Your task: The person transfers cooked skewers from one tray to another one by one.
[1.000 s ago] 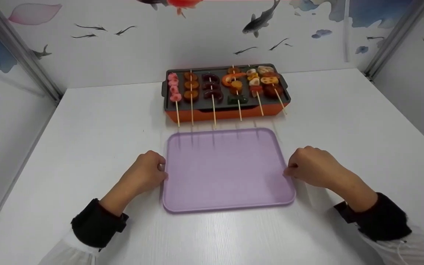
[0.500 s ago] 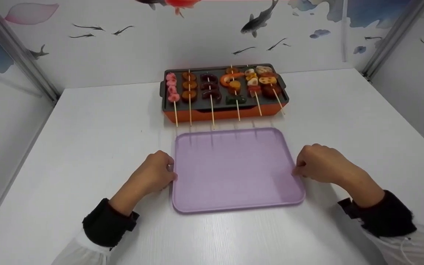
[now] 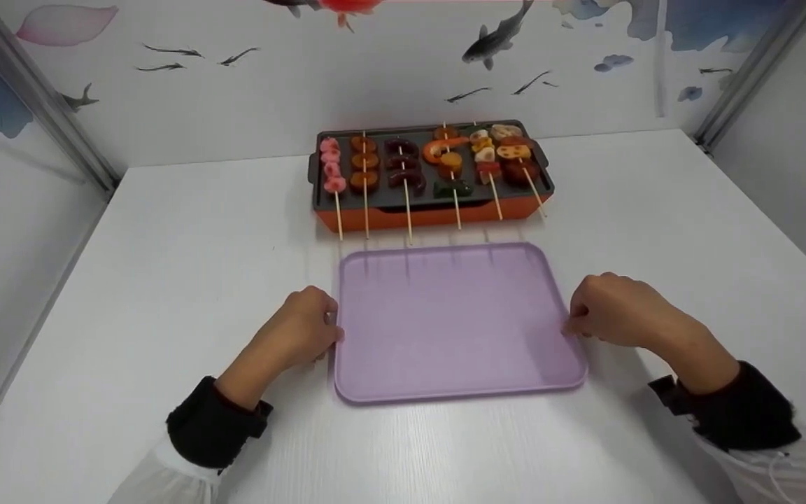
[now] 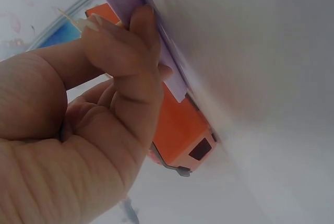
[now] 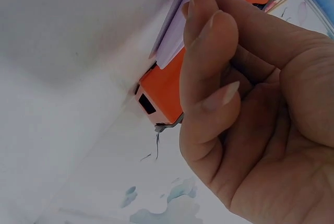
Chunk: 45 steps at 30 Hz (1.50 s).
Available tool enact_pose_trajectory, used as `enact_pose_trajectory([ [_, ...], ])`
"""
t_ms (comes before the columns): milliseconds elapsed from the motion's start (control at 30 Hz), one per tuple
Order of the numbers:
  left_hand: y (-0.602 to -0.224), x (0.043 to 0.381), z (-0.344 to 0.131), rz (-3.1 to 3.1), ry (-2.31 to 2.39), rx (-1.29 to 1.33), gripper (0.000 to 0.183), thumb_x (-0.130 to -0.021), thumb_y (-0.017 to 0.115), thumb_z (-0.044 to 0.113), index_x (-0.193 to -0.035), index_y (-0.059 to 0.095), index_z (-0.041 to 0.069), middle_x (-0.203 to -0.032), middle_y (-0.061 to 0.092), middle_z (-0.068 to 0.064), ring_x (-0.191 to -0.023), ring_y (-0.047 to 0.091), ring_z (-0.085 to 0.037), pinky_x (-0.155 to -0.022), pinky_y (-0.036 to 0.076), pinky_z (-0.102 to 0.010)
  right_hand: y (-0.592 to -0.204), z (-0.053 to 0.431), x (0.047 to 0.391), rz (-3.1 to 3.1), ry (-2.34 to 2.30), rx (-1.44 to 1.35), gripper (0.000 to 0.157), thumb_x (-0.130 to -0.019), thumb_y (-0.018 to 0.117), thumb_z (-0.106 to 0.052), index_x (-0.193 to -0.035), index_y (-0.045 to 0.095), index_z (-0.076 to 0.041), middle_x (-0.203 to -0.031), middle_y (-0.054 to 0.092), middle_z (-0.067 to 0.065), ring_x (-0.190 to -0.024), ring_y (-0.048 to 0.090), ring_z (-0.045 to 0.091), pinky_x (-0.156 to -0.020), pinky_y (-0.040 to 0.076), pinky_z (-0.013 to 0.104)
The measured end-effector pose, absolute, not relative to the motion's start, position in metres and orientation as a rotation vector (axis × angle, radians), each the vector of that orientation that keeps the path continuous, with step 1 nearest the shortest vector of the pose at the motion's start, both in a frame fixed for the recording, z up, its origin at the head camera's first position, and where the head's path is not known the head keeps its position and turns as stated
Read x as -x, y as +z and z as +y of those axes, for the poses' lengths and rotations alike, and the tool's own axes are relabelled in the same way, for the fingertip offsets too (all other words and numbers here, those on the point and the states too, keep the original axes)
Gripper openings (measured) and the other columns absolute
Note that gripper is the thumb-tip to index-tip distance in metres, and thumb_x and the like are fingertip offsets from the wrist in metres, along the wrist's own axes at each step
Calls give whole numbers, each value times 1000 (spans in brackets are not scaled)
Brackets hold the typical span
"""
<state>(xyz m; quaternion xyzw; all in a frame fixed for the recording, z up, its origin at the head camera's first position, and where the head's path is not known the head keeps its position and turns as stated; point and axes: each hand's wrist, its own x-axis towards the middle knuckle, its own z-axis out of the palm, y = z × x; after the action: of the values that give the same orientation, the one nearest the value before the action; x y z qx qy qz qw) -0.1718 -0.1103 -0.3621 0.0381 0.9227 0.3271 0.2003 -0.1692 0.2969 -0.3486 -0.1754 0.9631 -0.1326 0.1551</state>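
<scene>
The left hand (image 3: 298, 325) and right hand (image 3: 620, 311), nearly closed, pinched opposite sides of the purple tray (image 3: 455, 329) before the grill (image 3: 433, 215) on the bench (image 3: 165, 280), presumably for balanced support.

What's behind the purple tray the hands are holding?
Behind the purple tray stands an orange grill, six food skewers lying across its dark top plate, their sticks jutting over the front. The plate beneath the skewers is covered, and the grill's inside is hidden.
</scene>
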Motion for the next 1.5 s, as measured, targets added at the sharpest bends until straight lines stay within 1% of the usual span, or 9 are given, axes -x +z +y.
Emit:
enact_pose_trajectory([
  [300,-362,170,-112,2575,958,-89,2,-92,67,-1,-90,66,-1,-60,63,-7,-50,56,-13,-47,42,-24,-346,295,171,2749,-378,500,18,-85,79,-10,-69,73,-18,-62,56,-8,-56,48,11,-50,37,29],
  [433,-362,170,-112,2567,973,-103,10,-91,67,-2,-82,65,0,-58,62,-7,-48,55,-13,-45,41,-24,-344,295,171,2752,-344,511,20,-85,78,-10,-67,73,-17,-62,55,-8,-56,46,11,-50,37,28],
  [567,-363,170,-112,2554,1004,-121,8,-90,67,-3,-83,64,-1,-59,63,-7,-47,54,-13,-45,41,-23,-338,299,178,2711,-390,470,18,-90,74,-12,-72,73,-12,-62,59,-3,-56,51,12,-51,41,29],
  [667,-363,171,-112,2548,1018,-126,3,-90,67,-3,-89,65,-2,-60,64,-8,-48,55,-13,-45,41,-23,-334,304,192,2719,-591,356,20,-98,66,-16,-88,75,-2,-72,68,6,-63,63,18,-55,51,32],
  [800,-362,174,-112,2546,1001,-112,4,-91,68,-2,-92,65,-2,-62,65,-10,-49,55,-14,-45,42,-24,-330,309,214,2691,-1077,157,42,-106,56,-26,-122,65,11,-103,72,21,-87,73,25,-70,61,32],
  [967,-361,174,-111,2544,993,-98,3,-91,67,-2,-91,65,-3,-62,65,-10,-50,57,-15,-46,45,-24,-328,309,241,2448,-1563,-62,61,-105,55,-35,-140,48,14,-111,70,11,-97,73,15,-84,60,33],
  [1167,-363,173,-113,2517,1053,-79,10,-91,65,-6,-99,67,-9,-61,67,-11,-51,65,-17,-50,56,-28,-327,295,263,2216,-1814,-190,60,-104,57,-34,-140,45,13,-106,70,9,-95,73,16,-87,59,32],
  [1333,-363,173,-113,2515,1056,-59,32,-90,64,-7,-121,63,-15,-64,69,-11,-54,68,-16,-51,55,-26,-325,285,274,1995,-1984,-260,47,-105,58,-24,-134,48,12,-99,72,12,-91,74,20,-86,60,32],
  [1500,-363,174,-112,2506,1058,-49,39,-89,65,-7,-126,58,-17,-70,71,-13,-58,70,-17,-55,56,-27,-325,281,279,1845,-2126,-322,28,-104,58,-15,-120,58,9,-92,73,15,-87,74,23,-85,60,34],
])
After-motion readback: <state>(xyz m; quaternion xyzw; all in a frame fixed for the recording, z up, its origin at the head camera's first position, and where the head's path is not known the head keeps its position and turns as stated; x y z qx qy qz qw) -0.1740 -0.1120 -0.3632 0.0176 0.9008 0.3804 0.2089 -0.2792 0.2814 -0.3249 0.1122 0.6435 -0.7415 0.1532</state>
